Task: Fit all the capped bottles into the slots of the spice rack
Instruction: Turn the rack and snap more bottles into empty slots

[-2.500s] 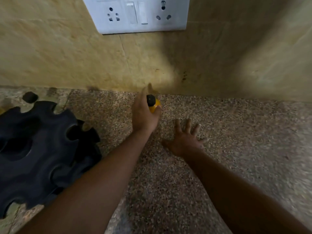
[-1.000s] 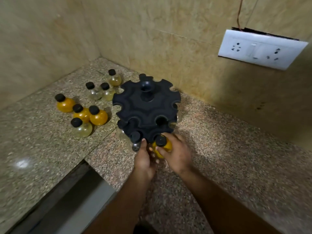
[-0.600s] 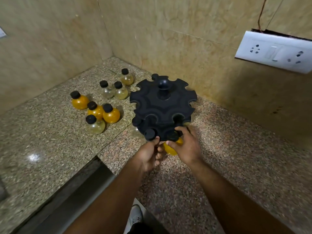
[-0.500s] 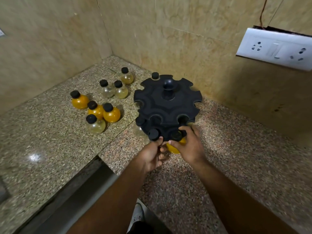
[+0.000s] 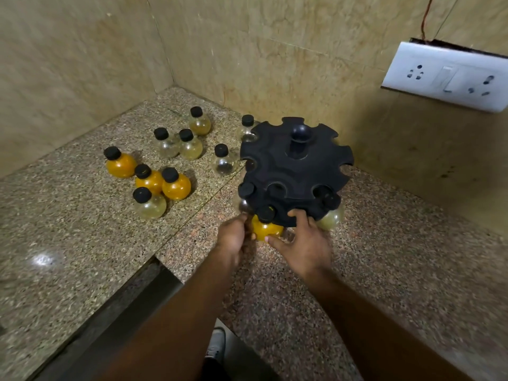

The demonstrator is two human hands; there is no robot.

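Observation:
The black round spice rack (image 5: 295, 171) stands on the granite counter near the back wall. An orange bottle (image 5: 265, 229) with a black cap hangs in a front slot of its lower tier. My left hand (image 5: 233, 239) presses on the bottle's left side. My right hand (image 5: 305, 244) has its thumb under the bottle and its fingers on the rack's rim. The rack also holds a clear bottle (image 5: 245, 191) at the left and a pale yellow bottle (image 5: 330, 220) at the right. Several loose capped bottles, such as an orange one (image 5: 176, 185), stand to the left.
Loose bottles near the rack include a clear one (image 5: 224, 162) and another (image 5: 247, 129) close against its left side. The counter (image 5: 384, 257) has a step-down edge at the lower left. A white socket plate (image 5: 446, 77) is on the right wall.
The orange bottle has moved from the counter to the rack and its neck now sits in a front slot. My left hand left the clear bottle and came onto the orange one.

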